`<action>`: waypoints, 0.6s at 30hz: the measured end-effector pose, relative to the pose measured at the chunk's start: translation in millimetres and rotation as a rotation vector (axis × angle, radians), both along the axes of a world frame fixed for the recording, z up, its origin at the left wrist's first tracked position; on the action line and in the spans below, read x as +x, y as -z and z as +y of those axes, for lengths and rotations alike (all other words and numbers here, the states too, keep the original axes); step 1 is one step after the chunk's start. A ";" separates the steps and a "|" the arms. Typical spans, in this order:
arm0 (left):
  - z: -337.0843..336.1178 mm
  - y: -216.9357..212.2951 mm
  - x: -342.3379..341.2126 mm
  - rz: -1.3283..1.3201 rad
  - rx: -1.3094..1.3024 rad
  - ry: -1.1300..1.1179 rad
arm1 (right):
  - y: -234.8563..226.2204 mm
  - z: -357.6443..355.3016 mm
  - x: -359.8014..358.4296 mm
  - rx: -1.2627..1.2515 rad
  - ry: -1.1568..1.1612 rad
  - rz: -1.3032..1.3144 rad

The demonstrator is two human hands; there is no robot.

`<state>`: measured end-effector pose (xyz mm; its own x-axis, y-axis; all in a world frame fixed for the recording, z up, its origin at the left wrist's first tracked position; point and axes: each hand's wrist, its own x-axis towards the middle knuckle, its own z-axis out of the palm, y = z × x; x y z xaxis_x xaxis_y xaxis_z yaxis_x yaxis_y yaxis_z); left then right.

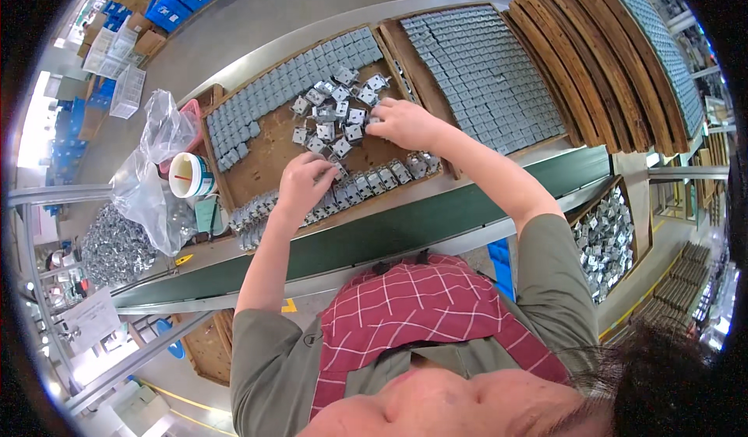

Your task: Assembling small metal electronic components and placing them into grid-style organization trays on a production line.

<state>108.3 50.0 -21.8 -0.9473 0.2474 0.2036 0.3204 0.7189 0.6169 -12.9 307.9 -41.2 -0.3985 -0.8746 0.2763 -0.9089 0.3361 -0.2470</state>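
Note:
A wooden tray (269, 145) holds a loose pile of small metal brackets (341, 113) in its middle. Grey metal parts (300, 67) stand in tight rows along its far side, and shinier ones (372, 181) line its near edge. My left hand (305, 184) is closed at the near row, its fingertips pinching a small metal bracket (338, 172). At the right side of the pile, my right hand (409, 124) has its fingers curled down and closed; a bracket seems to be under the fingertips, mostly hidden by them.
A second tray full of rows (483, 71) adjoins on the right, beside stacked wooden trays (576, 55). Left of my tray stand a white tub (187, 175), a clear plastic bag (144, 192) and a heap of small metal pieces (117, 244). A bin of brackets (604, 242) sits lower right.

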 end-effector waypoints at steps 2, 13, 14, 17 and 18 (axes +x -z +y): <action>-5.2 -0.3 -6.6 -0.046 0.045 0.007 | 4.8 0.4 -17.3 -0.042 0.060 0.122; -9.1 -40.5 -79.4 0.112 -0.473 0.595 | -20.6 0.3 -26.1 -0.274 0.173 -0.181; -8.9 -44.5 -83.9 0.011 -0.515 0.613 | -20.3 2.0 -36.4 -0.311 0.259 -0.142; -7.2 -43.8 -96.3 0.158 -0.545 0.649 | -20.4 3.5 -80.0 -0.312 0.519 -0.131; -9.5 -36.9 -95.5 0.157 -0.547 0.649 | -18.2 -2.6 -90.2 -0.314 0.519 -0.132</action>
<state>12.8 40.4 15.1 -0.5558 0.8312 0.0144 0.8229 0.5477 0.1515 -103.1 305.3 -23.0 -0.7982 -0.4426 0.4086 -0.6017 0.6187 -0.5052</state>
